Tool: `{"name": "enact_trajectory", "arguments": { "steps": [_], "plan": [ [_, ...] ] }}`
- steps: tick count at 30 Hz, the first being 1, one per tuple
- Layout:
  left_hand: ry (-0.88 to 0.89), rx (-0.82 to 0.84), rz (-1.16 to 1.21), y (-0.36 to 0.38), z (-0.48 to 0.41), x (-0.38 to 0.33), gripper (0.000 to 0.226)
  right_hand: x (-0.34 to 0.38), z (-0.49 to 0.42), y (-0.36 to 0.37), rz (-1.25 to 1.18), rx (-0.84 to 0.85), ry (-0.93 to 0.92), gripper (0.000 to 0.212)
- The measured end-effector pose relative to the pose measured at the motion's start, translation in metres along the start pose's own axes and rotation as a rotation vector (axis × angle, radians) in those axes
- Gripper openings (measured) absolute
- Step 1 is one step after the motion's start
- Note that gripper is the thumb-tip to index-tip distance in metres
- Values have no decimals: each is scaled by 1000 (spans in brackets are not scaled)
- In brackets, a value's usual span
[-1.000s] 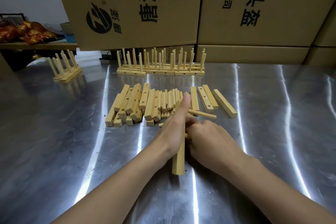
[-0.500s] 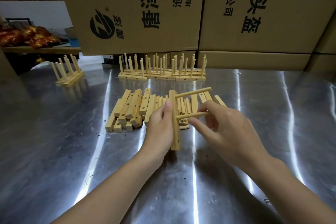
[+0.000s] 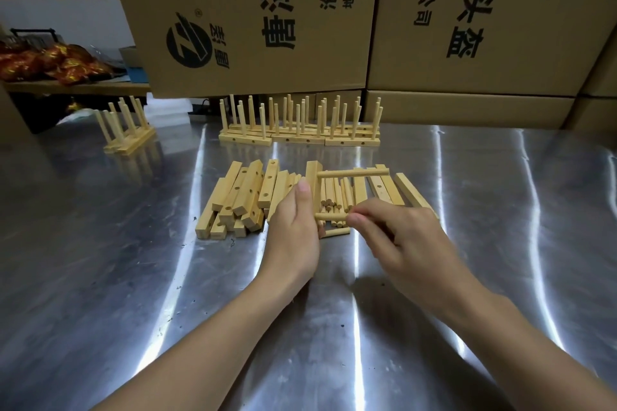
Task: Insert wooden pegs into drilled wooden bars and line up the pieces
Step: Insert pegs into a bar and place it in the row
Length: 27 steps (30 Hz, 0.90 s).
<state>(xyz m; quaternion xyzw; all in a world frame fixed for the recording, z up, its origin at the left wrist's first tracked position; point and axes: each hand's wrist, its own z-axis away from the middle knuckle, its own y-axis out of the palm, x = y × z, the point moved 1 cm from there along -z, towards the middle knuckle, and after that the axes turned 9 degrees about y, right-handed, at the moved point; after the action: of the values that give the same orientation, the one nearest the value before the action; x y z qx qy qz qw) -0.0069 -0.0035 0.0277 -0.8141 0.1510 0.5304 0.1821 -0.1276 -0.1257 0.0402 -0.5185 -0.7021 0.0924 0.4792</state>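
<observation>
— Where's the piece you're working on?

— Centre of the frame: your left hand [image 3: 293,227] is wrapped round the pale square drilled wooden bar [image 3: 313,183], standing it nearly upright. One round wooden peg [image 3: 354,173] already juts rightward from its top.

— And the next one?

— Your right hand [image 3: 397,237] pinches the second light wooden peg [image 3: 330,216] at its right end (long axis level, pointing left). Its tip sits at the bar's right face, so push leftward.
</observation>
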Motion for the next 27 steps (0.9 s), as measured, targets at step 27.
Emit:
{"name": "enact_trajectory", "arguments": {
  "steps": [27],
  "plan": [
    [-500, -144, 755, -25, -20, -8, 47, -43, -7, 17, 290, 269, 82, 20]
  ]
}}
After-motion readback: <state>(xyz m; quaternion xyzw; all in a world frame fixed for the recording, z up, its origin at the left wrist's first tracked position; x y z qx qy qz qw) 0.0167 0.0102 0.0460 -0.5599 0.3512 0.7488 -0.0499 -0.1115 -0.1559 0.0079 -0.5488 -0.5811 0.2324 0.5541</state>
